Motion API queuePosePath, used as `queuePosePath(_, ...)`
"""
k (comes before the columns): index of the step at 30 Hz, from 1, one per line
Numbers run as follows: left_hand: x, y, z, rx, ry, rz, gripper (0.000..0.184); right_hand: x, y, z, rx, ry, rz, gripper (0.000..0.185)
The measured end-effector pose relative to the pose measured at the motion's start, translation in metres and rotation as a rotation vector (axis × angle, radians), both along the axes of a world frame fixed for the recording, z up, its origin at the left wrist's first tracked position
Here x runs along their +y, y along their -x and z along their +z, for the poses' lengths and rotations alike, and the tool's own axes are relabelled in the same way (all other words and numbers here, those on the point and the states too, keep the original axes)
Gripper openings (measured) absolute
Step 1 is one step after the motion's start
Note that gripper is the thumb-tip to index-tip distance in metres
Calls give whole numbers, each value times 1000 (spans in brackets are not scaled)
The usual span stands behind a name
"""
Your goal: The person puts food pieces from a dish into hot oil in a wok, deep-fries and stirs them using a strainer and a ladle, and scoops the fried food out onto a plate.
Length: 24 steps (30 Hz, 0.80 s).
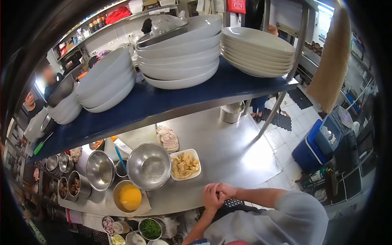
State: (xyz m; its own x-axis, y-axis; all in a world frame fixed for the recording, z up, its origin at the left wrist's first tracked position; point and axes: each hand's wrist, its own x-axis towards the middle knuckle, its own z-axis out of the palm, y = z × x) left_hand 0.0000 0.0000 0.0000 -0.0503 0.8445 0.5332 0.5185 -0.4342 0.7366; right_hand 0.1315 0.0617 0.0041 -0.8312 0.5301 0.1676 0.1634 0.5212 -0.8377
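Observation:
My left hand (212, 198) and my right hand (227, 190) are clasped together in front of my body, at the front edge of the steel table (222, 151). Their fingers are closed over each other, and no object shows in them. Nearest to them on the table is a white tub (187, 177) of pale yellowish pieces. Left of the tub stands a perforated metal colander (148, 166) with a little residue inside. A metal bowl of bright yellow liquid (130, 197) sits by the front edge, on a piece of brown cardboard or paper (143, 209).
A blue-topped shelf (171, 100) above carries stacked white bowls (177, 61) and plates (257, 51). A crumpled cloth (167, 138) and another metal strainer (100, 169) lie on the table. Green chopped herbs (150, 228) stand below left. A blue cooler (308, 141) is on the floor right.

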Motion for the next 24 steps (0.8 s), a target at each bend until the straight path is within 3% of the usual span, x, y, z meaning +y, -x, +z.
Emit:
queuePosePath(2,-1,-19,1,-10,-16,-15,38,-2,-21,-4,-61,-24,-1,24)
queuePosePath(3,7,35,2,54,-39,-41,38,4,33,-10,21,-59,-37,24)
queuePosePath(24,-3,4,5,89,-68,105,43,6,8,-18,55,-211,-14,32)
